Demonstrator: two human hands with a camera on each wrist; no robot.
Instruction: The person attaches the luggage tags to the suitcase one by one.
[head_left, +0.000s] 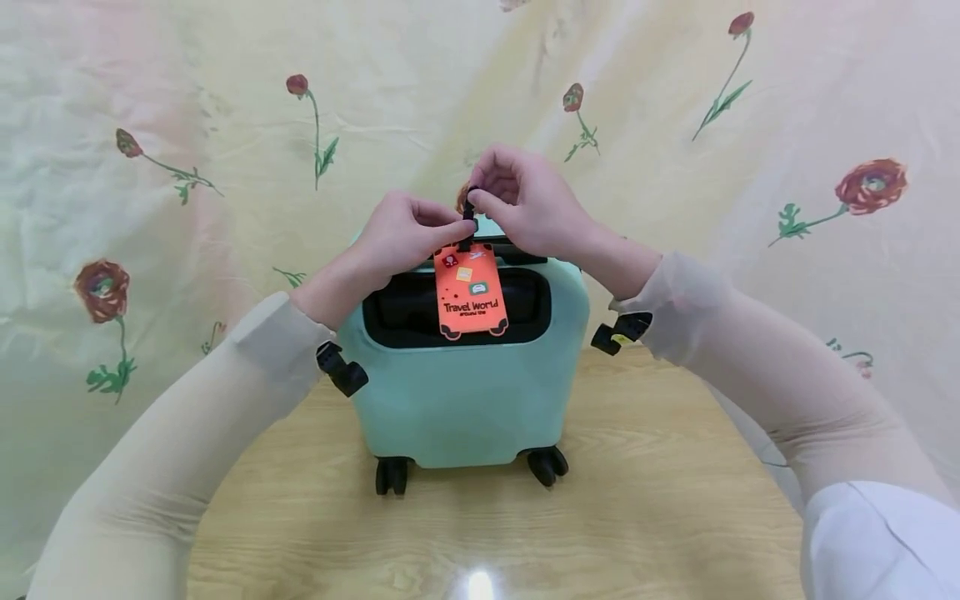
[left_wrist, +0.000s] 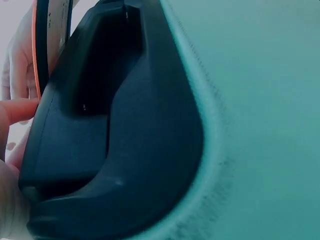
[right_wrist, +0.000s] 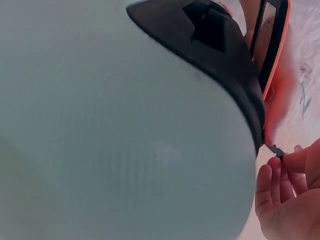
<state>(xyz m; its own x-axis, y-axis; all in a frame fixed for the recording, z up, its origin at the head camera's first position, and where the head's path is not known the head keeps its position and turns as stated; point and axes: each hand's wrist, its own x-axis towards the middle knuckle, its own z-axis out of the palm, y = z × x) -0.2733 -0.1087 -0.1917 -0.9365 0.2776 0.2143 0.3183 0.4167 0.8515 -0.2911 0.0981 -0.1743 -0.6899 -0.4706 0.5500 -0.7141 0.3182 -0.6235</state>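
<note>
An orange luggage tag (head_left: 471, 292) reading "Travel World" hangs against the black handle recess of a mint-green suitcase (head_left: 465, 400). Its black strap (head_left: 468, 210) rises above the tag near the suitcase's top handle. My left hand (head_left: 397, 237) pinches the strap low down, close to the tag's top edge. Slightly higher, my right hand (head_left: 536, 204) pinches the strap's end between thumb and finger. The right wrist view shows that strap end (right_wrist: 275, 149) at the fingertips. Seen edge-on in the left wrist view, the tag (left_wrist: 41, 50) stands beside the black recess. The strap's path around the handle is hidden.
The suitcase stands upright on black wheels (head_left: 547, 467) on a wooden table (head_left: 480, 533). Behind it hangs a pale cloth (head_left: 420, 92) printed with red flowers. Black wrist devices (head_left: 341, 369) are worn on both sleeves, beside the suitcase.
</note>
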